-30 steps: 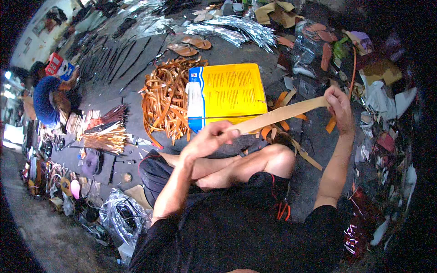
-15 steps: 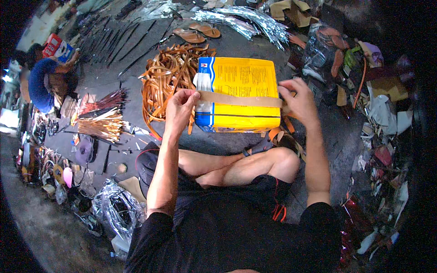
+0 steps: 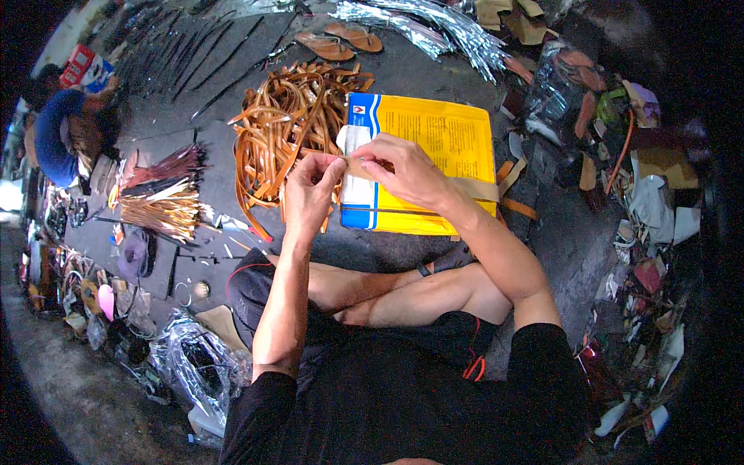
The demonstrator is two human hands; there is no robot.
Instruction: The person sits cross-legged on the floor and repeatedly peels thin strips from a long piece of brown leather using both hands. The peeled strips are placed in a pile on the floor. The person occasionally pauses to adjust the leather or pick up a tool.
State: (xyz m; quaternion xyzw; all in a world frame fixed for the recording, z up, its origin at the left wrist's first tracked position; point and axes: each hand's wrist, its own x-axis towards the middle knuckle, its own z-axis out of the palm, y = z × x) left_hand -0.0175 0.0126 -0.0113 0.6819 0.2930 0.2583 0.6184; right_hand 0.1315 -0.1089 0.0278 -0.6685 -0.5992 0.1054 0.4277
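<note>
Item: one flat, matte tan strip (image 3: 474,188), lying across the upper face of a yellow, blue and white printed box (image 3: 434,132) on the dark floor (image 3: 387,249). Your left hand (image 3: 311,182): grip pinching the strip's end at the box's left edge, seemingly to anchor it. Your right hand (image 3: 403,172): fingertips on the strip close by; whether that grip pinches or only presses, I cannot tell. Box: set before your crossed legs (image 3: 418,291), likely for a firm surface within reach. Alongside, left: tangled heap of glossy brown straps (image 3: 287,132).
</note>
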